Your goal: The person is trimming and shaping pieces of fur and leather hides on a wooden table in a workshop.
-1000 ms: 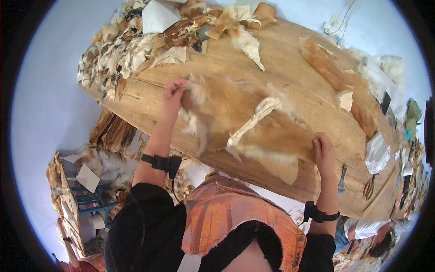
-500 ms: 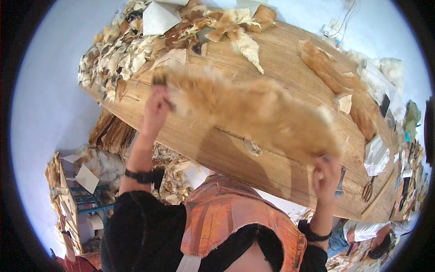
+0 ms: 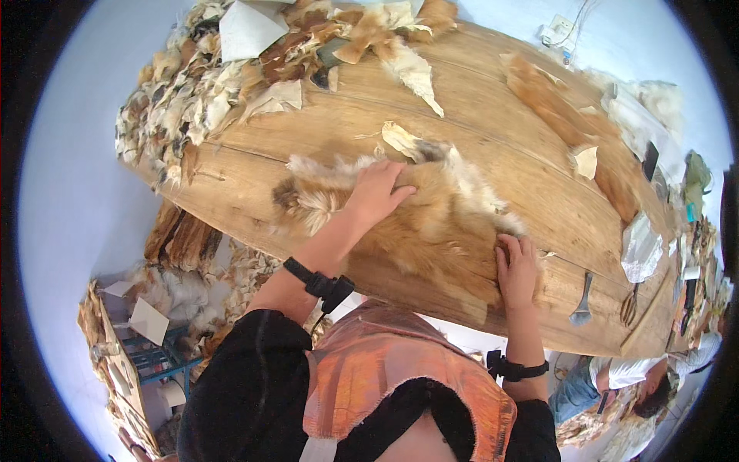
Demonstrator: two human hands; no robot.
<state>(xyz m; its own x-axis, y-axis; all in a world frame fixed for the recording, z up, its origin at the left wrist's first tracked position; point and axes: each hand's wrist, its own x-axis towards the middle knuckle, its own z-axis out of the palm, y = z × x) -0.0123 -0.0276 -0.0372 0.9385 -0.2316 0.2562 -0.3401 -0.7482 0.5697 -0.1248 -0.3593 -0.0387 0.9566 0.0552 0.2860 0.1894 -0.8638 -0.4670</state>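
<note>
An orange-tan fur pelt (image 3: 423,223) with pale edges lies spread, fur side up, on the wooden table (image 3: 339,115) in front of me. Flat on its left half rests my left hand (image 3: 380,189), fingers and thumb apart, gripping nothing. Over at the pelt's right end, my right hand (image 3: 517,266) lies with its fingers spread and slightly bent on the fur. A cream-coloured skin piece (image 3: 401,139) shows bare side up at the pelt's far edge; whether it belongs to the same pelt I cannot tell.
Fur scraps (image 3: 185,104) are heaped at the far left. A long orange pelt (image 3: 554,123) lies at the far right. Near the right edge are a flat brush (image 3: 583,300), scissors (image 3: 630,306) and a crumpled silvery-white bag (image 3: 641,248). Another person (image 3: 616,377) is at lower right.
The pelt, held stretched and blurred in both hands above the table, now lies on it. Both hands have let go; the left moved right onto the fur, the right slightly left.
</note>
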